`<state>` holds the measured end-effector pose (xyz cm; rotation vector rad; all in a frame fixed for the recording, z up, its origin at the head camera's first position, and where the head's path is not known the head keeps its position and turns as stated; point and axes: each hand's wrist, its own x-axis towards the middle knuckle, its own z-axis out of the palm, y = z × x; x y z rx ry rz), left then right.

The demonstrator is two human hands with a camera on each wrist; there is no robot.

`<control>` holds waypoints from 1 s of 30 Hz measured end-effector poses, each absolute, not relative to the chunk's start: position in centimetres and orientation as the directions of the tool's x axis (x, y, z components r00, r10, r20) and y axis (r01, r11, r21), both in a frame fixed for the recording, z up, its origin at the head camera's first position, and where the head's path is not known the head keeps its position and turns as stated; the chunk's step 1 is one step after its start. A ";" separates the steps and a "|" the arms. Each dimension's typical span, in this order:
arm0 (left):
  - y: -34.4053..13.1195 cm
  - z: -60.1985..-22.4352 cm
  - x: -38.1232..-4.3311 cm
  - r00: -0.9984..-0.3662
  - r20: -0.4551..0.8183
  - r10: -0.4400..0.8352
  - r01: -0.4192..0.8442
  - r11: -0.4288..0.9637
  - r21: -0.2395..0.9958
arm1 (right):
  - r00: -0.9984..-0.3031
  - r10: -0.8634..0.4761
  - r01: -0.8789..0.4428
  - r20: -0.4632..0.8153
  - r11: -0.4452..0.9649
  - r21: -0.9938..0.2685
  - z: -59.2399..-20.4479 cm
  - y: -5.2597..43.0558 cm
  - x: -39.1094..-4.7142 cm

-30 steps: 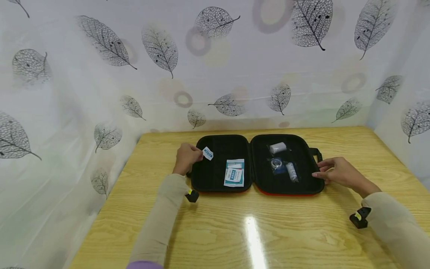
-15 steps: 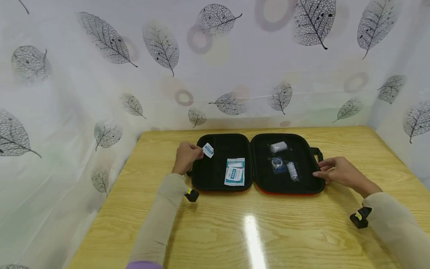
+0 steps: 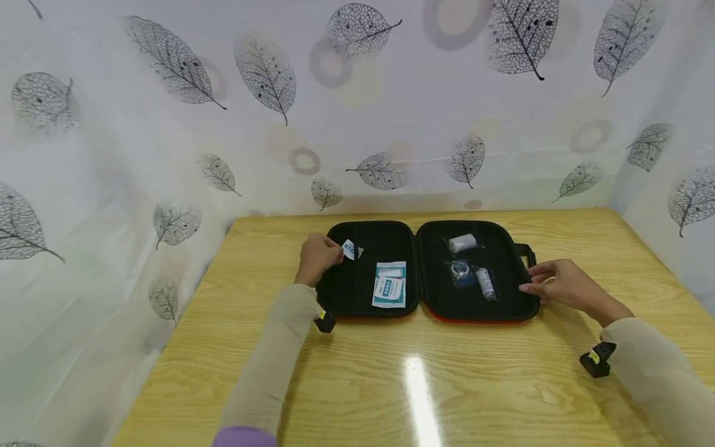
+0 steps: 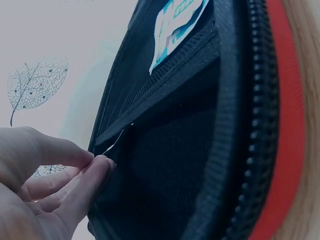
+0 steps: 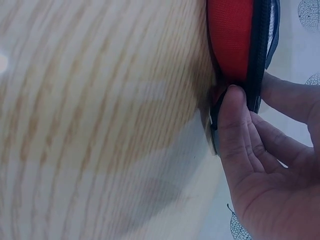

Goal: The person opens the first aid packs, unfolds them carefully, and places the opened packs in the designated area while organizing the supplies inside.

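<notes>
A black zippered case (image 3: 337, 295) with a red outer shell lies unfolded on the table. My left hand (image 3: 319, 257) pinches a small white packet with blue print (image 3: 349, 249) between thumb and finger, over the left half. In the left wrist view the packet (image 4: 114, 143) shows only as a thin edge, reaching to a black band (image 4: 155, 95) across the lining; how far it goes under cannot be told. At the case's right end, my right hand (image 3: 566, 288) grips the rim near the handle (image 3: 524, 253), fingers and thumb on either side of the edge (image 5: 255, 65).
Teal-and-white packets (image 3: 389, 285) lie in the left half. The right half holds a white roll (image 3: 462, 243), a clear-bagged ring-shaped item (image 3: 460, 270) and another wrapped roll (image 3: 485, 284). A leaf-print curtain (image 3: 391, 93) hangs behind the wooden table (image 3: 357, 372).
My left hand has moved slightly right and inward with the small packet, which now meets the dark band. My right hand keeps its place on the case's rim.
</notes>
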<state>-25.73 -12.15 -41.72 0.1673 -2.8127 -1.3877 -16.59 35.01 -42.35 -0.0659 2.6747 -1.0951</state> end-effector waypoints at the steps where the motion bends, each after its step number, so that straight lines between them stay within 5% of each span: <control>1: -12.1 -41.7 -25.7 -0.994 -0.046 -0.095 -0.095 0.611 0.786 | -0.968 -0.134 0.053 -0.212 0.716 -0.696 -42.3 35.0 -16.6; 30: -11.0 -42.1 -25.8 -0.986 -0.167 -0.016 -0.142 0.614 0.776 | -0.966 -0.134 0.069 -0.223 0.696 -0.715 -42.1 34.9 -16.4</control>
